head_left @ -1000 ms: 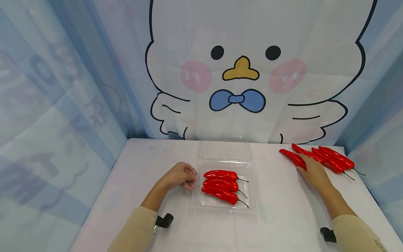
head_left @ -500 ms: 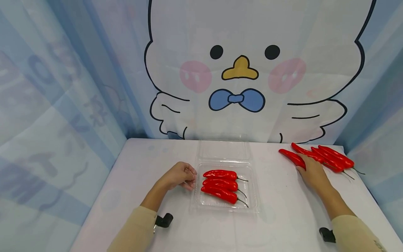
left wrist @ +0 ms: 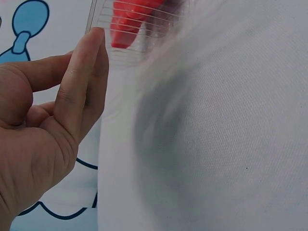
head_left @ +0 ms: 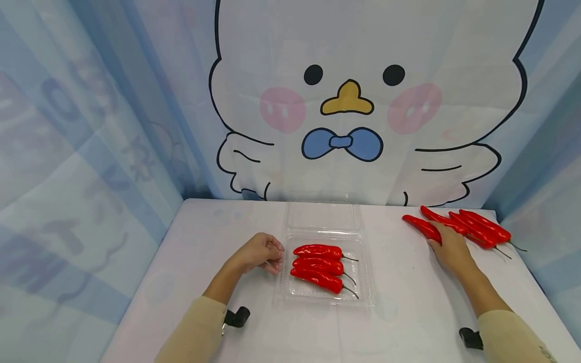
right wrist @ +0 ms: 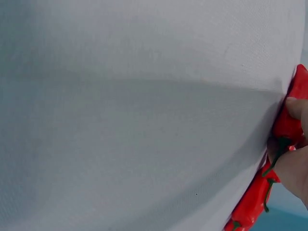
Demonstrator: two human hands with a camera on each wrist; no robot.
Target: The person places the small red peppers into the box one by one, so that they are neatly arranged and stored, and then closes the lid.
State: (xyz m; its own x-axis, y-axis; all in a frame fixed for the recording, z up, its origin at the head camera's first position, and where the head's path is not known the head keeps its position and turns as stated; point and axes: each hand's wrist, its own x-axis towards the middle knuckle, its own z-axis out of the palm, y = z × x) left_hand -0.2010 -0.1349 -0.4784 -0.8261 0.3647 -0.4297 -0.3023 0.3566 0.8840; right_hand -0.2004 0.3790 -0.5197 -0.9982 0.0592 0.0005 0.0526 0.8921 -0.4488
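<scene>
In the head view, a clear plastic clamshell container (head_left: 365, 272) lies on the table with its lid (head_left: 323, 217) folded back. Three red chili peppers (head_left: 317, 250) rest side by side in its base, stems to the right. My left hand (head_left: 259, 253) pinches the container's left rim, its straight fingers (left wrist: 79, 84) up against the edge in the left wrist view. At the far right, my right hand (head_left: 451, 252) grips the stem end of the nearest red chili pepper (head_left: 421, 227). Its thumb (right wrist: 297, 107) presses on that pepper in the right wrist view.
Beside the right hand, several more chili peppers (head_left: 481, 229) lie in a loose group near the table's back right corner. The white-covered table (head_left: 399, 322) ends at a curtain (head_left: 345, 176) with a cartoon print. Curtains also hang on both sides.
</scene>
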